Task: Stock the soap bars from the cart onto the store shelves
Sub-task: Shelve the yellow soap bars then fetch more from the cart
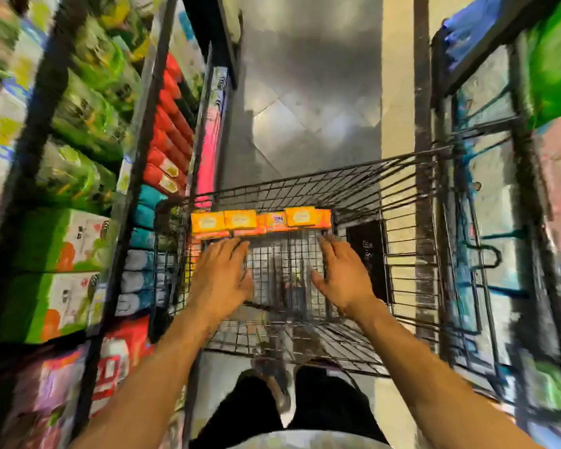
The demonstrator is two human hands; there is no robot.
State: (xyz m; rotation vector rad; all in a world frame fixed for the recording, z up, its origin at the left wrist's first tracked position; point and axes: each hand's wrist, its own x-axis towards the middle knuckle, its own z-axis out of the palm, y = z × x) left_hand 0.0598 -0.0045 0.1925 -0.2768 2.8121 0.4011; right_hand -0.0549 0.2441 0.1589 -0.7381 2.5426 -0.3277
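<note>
Empty hands [282, 273] near carted soap bars [261, 220]

Head-worn view, steeply down into cart [402, 202].

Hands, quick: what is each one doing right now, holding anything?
Left hand: open, empty, reaching toward the soap boxes.
Right hand: open, empty, reaching into the cart.

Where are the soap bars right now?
In the head view, the soap bars sit in a row inside the wire cart, near its left side by the shelves, just beyond the open left hand and right hand.
</note>
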